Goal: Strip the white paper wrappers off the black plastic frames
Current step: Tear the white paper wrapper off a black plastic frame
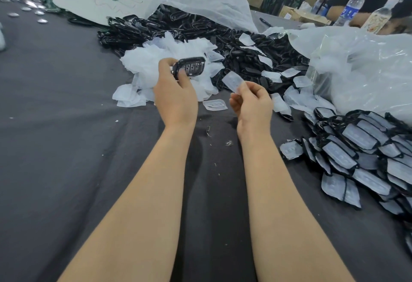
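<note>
Your left hand (176, 98) grips a bare black frame (190, 67), thumb on its face, fingers curled behind it, frame lifted off the grey cloth (66, 125). The frame's button holes show, with no paper on the side facing you.

Your right hand (253, 105) pinches one white wrapper (233, 81) between thumb and fingertips. The wrapper sticks up and toward the left hand, apart from the frame, not touching it.

Just beyond the left hand's grip: heap of loose white wrappers (156, 63). One more loose wrapper (215, 104) lies flat on the cloth, between the two hands and below them.

Beyond both hands: pile of bare black frames (234, 54), some wrappers scattered on it.

Right of the right hand, well apart: stack of wrapped frames (361, 147), white paper on their faces. Beyond that stack, a clear plastic bag (367, 63).

Far past the right hand: two bottles (351, 10) and another person's arm (341, 14).
</note>
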A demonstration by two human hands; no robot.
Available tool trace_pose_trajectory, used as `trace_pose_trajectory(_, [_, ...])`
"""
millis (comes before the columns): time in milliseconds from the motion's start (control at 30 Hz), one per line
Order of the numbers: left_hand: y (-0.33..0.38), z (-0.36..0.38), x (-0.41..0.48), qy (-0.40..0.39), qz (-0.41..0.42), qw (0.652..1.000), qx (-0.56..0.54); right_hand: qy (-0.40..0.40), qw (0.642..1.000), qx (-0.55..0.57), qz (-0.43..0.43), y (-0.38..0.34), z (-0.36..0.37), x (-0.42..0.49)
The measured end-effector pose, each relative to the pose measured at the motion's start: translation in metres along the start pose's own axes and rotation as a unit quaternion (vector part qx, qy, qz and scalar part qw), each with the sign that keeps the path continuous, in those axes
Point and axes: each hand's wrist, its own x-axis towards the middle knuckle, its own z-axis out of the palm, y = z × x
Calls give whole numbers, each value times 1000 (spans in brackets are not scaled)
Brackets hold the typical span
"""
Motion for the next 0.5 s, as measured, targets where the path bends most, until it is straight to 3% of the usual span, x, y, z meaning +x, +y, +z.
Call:
trace_pose_trajectory(167, [2,-1,0,-19,33,998,48,-20,999,31,-3,-3,0,2])
trace_pose_trajectory(267, [3,3,-3,-58,25,998,2,-45,998,43,-8,-6,3,-1])
trace_pose_trajectory(500, [6,7,-6,-156,13,987,-40,-91,991,-65,-77,-9,5,-8])
